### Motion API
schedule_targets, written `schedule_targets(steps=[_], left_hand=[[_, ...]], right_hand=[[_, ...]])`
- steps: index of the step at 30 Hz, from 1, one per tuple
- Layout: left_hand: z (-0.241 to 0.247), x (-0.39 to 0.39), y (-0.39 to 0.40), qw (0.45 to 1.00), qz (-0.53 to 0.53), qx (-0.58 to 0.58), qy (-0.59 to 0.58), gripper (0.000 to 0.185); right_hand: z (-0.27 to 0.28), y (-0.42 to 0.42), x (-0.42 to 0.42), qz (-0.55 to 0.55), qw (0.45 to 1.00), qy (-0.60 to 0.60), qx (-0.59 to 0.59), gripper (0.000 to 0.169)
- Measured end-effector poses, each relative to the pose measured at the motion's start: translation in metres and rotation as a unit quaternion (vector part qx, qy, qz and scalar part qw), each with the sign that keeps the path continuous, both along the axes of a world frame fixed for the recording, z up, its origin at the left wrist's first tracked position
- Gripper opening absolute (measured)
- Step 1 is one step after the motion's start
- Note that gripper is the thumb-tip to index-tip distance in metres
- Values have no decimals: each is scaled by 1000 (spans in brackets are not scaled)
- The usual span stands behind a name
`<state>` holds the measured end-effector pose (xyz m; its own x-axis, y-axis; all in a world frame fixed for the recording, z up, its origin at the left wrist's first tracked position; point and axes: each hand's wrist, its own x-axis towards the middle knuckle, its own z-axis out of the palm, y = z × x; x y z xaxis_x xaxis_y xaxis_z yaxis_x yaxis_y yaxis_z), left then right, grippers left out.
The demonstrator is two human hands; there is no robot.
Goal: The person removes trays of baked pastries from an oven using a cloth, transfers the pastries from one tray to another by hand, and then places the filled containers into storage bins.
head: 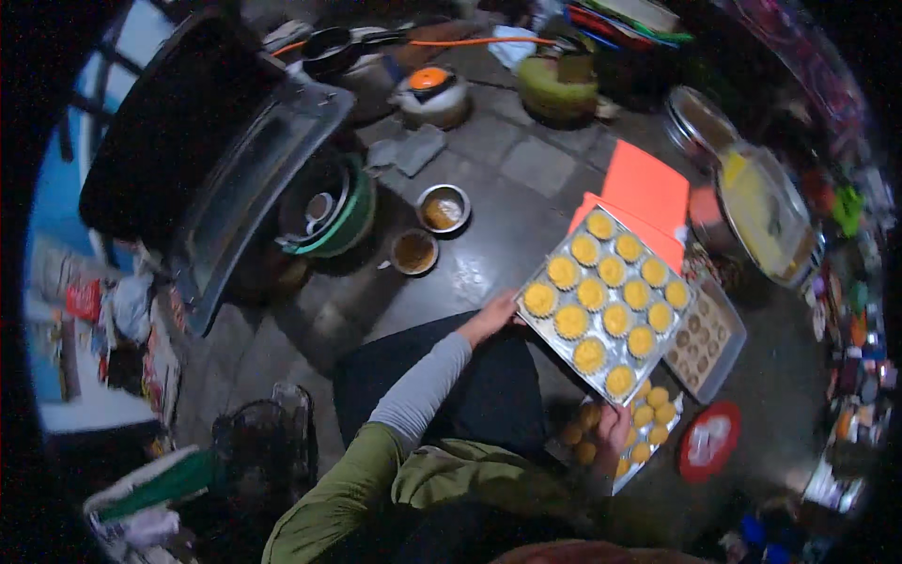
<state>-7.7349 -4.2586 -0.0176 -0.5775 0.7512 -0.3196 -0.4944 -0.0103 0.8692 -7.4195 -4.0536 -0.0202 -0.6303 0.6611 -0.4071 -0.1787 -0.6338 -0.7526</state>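
Observation:
A square metal baking tray (615, 347) is held between my two hands, tilted over the floor to the right of my lap. Rows of fluted cups with yellow filling (592, 293) stand on it. My left hand (493, 316) grips its left corner. The near corner is held by my right hand (614, 426), whose fingers are partly hidden under the tray. Below, partly covered by that hand and the tray, lies another tray with round golden baked pieces (660, 413). A rectangular container (735, 337) with round brown shapes inside sits beyond the held tray's right edge.
Orange sheets (645, 187) lie behind the tray. A large bowl with yellow mixture (761, 211) stands at right, a red round item (710, 440) nearer. A metal bowl (444, 208), a cup (414, 252) and a green basin (363, 222) are left. A raised dark lid (169, 134) looms upper left.

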Motion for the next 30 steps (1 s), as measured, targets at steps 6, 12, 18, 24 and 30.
schedule_targets(steps=[6, 12, 18, 24, 30], left_hand=[[50, 59, -27, 995, 75, -4, 61, 42], [125, 162, -49, 960, 208, -13, 188, 48], [238, 256, -71, 934, 261, -27, 242, 48], [275, 282, -109, 882, 365, -119, 273, 38], [275, 244, -139, 836, 462, -147, 255, 30]], right_hand=[[46, 35, 8, 81, 995, 52, -35, 32], [71, 84, 1, 148, 983, 77, 74, 45], [161, 127, -38, 328, 932, 135, 71, 43], [206, 82, -137, 460, 876, 123, 78, 32], [198, 40, -255, 593, 792, 125, 68, 23]])
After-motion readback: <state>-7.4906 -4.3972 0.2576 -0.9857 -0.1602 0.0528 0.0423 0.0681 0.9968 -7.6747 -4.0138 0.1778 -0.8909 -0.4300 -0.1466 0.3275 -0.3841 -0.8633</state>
